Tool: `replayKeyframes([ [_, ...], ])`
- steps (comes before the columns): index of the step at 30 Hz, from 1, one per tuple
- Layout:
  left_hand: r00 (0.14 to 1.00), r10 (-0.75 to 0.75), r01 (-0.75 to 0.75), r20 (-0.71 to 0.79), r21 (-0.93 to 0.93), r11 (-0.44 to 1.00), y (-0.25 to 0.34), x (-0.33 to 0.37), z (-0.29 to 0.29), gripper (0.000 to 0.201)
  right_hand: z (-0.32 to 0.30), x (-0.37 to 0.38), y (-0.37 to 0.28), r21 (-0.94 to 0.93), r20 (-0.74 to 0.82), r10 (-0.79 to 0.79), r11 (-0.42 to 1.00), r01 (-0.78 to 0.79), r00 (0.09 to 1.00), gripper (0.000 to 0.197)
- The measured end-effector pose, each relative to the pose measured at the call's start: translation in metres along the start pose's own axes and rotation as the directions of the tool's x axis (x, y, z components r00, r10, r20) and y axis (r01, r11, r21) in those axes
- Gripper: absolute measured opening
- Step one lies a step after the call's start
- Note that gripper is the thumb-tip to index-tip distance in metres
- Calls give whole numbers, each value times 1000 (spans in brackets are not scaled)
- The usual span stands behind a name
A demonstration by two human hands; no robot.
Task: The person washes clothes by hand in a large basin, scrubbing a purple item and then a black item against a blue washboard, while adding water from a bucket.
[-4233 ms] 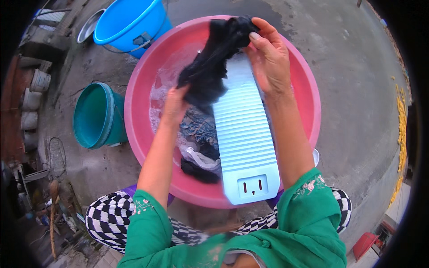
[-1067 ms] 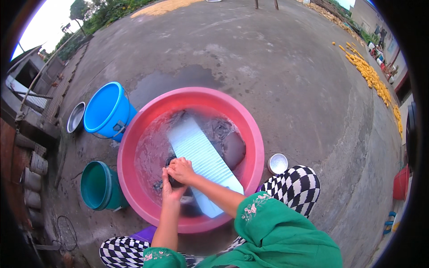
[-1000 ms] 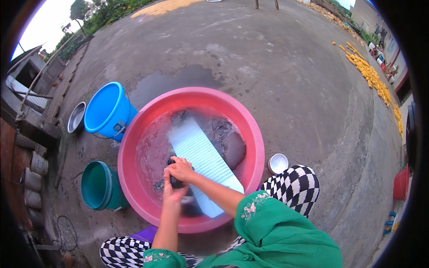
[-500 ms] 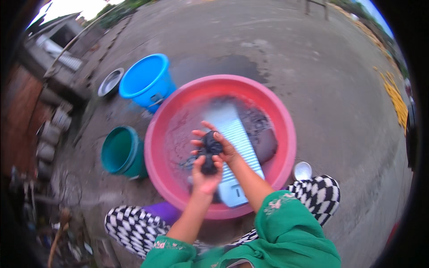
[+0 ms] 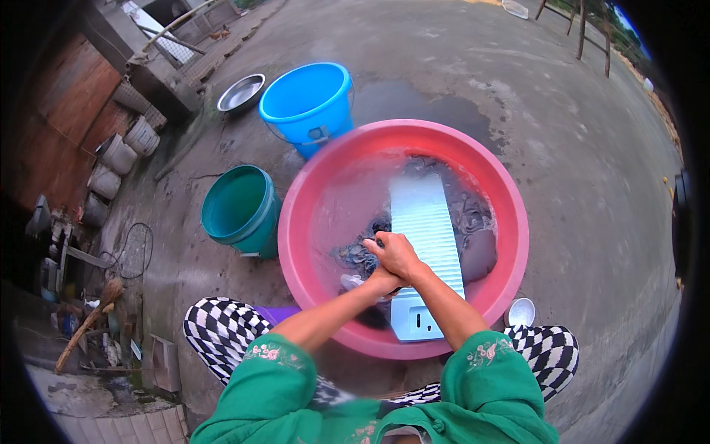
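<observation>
Over the left edge of a light blue washboard (image 5: 421, 222), my two hands are pressed together, one above the other. My right hand (image 5: 398, 256) is closed on top, and my left hand (image 5: 385, 281) is closed just below it. Between them they grip a dark wet cloth (image 5: 379, 241), mostly hidden by the fingers. The washboard leans inside a large pink basin (image 5: 515, 222) of cloudy, sudsy water. Dark clothes (image 5: 471, 214) soak to the right of the board, and a patterned dark garment (image 5: 356, 257) lies left of my hands.
Beyond the basin's left rim stand a blue bucket (image 5: 307, 96) and a teal bucket (image 5: 240, 207). A metal bowl (image 5: 242, 93) sits behind them. A small white bowl (image 5: 521, 312) is by my right knee. Several whitish pails (image 5: 117, 155) line the left wall, near a broom (image 5: 89, 325).
My hands have gone from cupping the bunched dark cloth to squeezing it, right over left. The view has shifted, so the basin and buckets appear farther right.
</observation>
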State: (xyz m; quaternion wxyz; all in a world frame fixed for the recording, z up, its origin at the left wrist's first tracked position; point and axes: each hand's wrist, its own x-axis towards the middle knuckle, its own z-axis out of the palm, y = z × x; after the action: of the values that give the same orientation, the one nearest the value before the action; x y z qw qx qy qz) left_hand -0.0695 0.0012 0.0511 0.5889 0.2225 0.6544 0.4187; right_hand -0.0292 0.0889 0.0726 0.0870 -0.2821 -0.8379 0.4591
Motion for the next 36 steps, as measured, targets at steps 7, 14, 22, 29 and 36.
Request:
replayKeyframes([
  [7, 723, 686, -558, 74, 649, 518, -116, 67, -37, 42, 33, 0, -3, 29, -86, 66, 998, -64, 994, 42],
  [14, 986, -17, 31, -164, 83, 996, -56, 23, -22, 47, 38, 18, 54, 444, -130, 116, 895, -46, 985, 47],
  [22, 957, -291, 269, 4, -391, 880, 25, -16, -80, 26, 8, -10, 119, -30, -332, 351, 924, -381, 876, 42],
  [29, 892, 423, -429, -160, -595, 680, 206, 23, -203, 46, 28, -28, 130, -495, -300, -52, 862, -108, 953, 42],
  [36, 864, 364, -474, -348, -319, 821, 172, 38, -200, 68, 8, -30, 132, -546, -337, -96, 831, -111, 937, 37],
])
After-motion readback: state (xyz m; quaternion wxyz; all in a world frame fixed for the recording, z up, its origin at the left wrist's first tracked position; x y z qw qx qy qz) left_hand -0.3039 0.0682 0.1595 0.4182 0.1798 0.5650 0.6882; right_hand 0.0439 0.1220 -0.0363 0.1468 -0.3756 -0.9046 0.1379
